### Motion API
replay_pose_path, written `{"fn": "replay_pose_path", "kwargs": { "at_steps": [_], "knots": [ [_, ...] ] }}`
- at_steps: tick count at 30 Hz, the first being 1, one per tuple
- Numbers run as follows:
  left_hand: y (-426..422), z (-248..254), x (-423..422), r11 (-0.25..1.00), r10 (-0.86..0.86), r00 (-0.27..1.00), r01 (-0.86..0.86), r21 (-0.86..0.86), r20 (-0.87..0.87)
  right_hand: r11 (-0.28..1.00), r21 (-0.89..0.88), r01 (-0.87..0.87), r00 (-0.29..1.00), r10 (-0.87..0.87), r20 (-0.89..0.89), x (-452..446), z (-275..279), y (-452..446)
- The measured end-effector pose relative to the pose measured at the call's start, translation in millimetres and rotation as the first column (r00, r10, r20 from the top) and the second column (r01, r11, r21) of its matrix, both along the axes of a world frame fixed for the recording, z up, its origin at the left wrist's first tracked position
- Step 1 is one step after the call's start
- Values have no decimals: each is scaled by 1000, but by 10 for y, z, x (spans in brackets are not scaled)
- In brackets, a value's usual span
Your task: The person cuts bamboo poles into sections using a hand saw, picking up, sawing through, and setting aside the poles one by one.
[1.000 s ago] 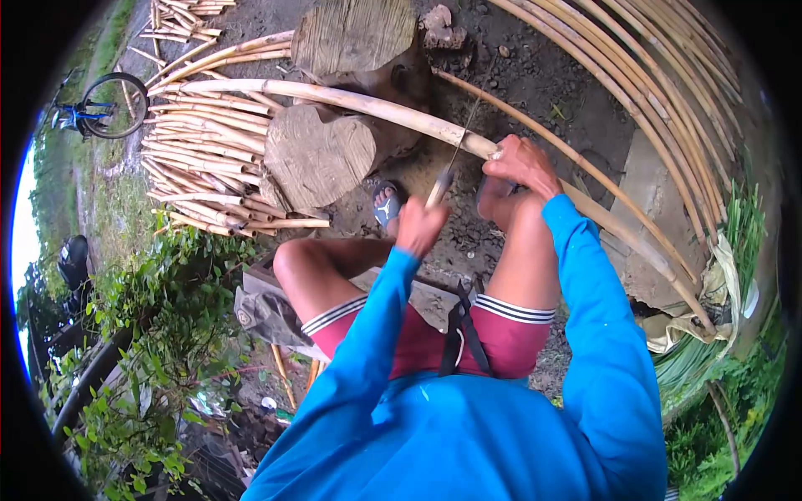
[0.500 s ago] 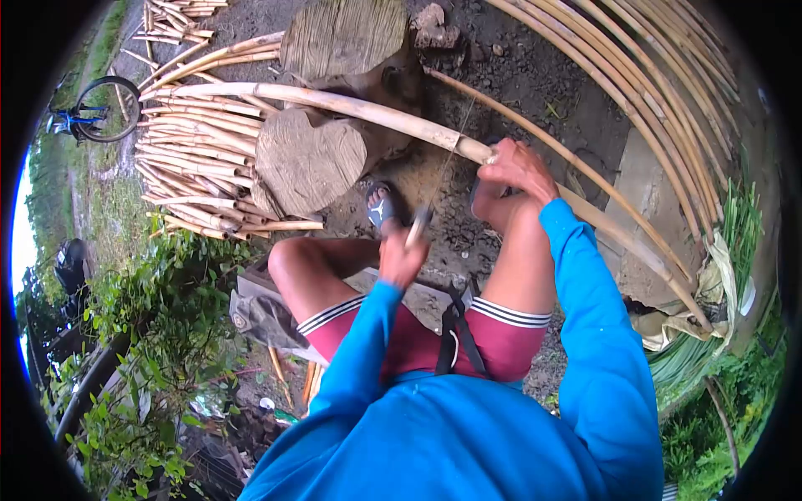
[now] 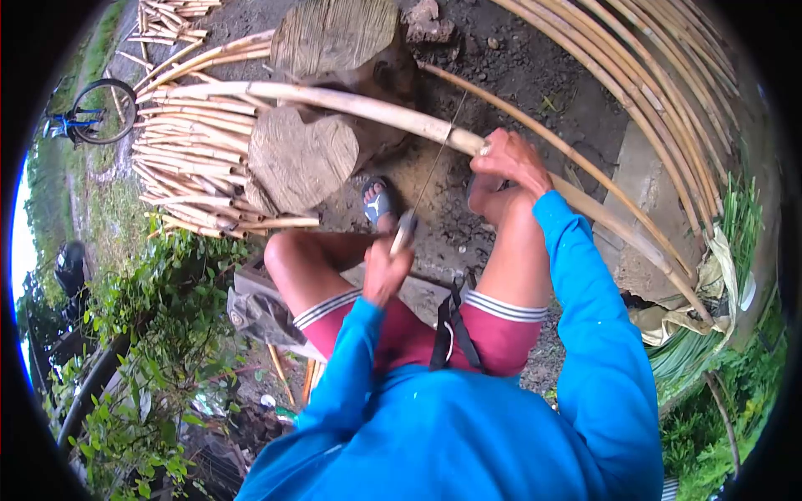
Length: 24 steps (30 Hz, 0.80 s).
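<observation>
A long bamboo pole (image 3: 376,108) slants across the view, lying over the tree stumps and past my right knee. My right hand (image 3: 511,159) wraps around it from above, close to the knee. In my left hand (image 3: 387,271) is the handle of a saw (image 3: 431,177), whose thin blade shows nearly edge-on. That blade crosses the pole at a dark line just left of my right hand. Whether its teeth are inside the cut cannot be made out.
Two wooden stumps (image 3: 305,159) stand ahead, beside a pile of cut bamboo pieces (image 3: 196,159). Long poles (image 3: 635,92) lie at the right, above a concrete slab (image 3: 643,192). A bicycle (image 3: 96,113) is far left; leafy branches (image 3: 159,334) hang lower left.
My left hand has drawn the saw back toward my body, down and slightly left. My right hand keeps its grip on the pole, and the whole view has shifted a little.
</observation>
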<state>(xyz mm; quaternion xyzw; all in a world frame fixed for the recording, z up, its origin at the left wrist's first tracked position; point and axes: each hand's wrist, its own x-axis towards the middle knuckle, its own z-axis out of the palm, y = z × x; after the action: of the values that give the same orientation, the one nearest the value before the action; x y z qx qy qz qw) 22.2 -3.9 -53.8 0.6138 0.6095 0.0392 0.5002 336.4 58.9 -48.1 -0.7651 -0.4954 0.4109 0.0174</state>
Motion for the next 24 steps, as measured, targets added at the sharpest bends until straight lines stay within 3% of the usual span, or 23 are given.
{"fn": "replay_pose_path", "kwargs": {
  "at_steps": [1,2,3,4,8,12,14,16,18,19,23,24],
  "knots": [
    [231,42,305,999,-42,999,42,16,-11,1000,3,-4,1000,4,-16,-30,65,5],
    [455,-295,561,999,-27,992,32,37,-124,1000,21,-8,1000,8,-16,-50,64,69],
    [585,-286,641,998,-42,998,45,43,-54,1000,-12,-2,1000,1,-16,-62,53,72],
    [610,-197,746,998,-50,998,49,36,24,998,-59,-4,1000,3,-10,-30,39,28],
    [463,254,672,1000,15,999,-15,19,31,999,11,-30,1000,30,-7,-75,106,-46],
    [652,110,712,987,-161,987,161,26,-10,1000,0,-2,1000,2,19,-13,100,-38],
    [616,-35,760,1000,5,1000,-5,-10,17,998,-63,5,998,-9,-68,12,27,9],
    [617,-199,831,999,31,992,-35,34,120,1000,-12,4,998,-5,-69,58,-25,58],
    [626,-153,890,997,26,996,-33,74,90,969,-242,53,936,-133,-327,93,-41,124],
    [626,-115,857,999,22,995,-24,22,94,975,-194,108,916,-173,-361,80,-46,93],
    [247,172,309,987,-124,991,118,109,56,978,-182,101,940,-153,-304,64,-8,98],
    [99,356,174,996,-56,997,52,72,50,979,-180,98,939,-151,-310,65,18,115]
  ]
}}
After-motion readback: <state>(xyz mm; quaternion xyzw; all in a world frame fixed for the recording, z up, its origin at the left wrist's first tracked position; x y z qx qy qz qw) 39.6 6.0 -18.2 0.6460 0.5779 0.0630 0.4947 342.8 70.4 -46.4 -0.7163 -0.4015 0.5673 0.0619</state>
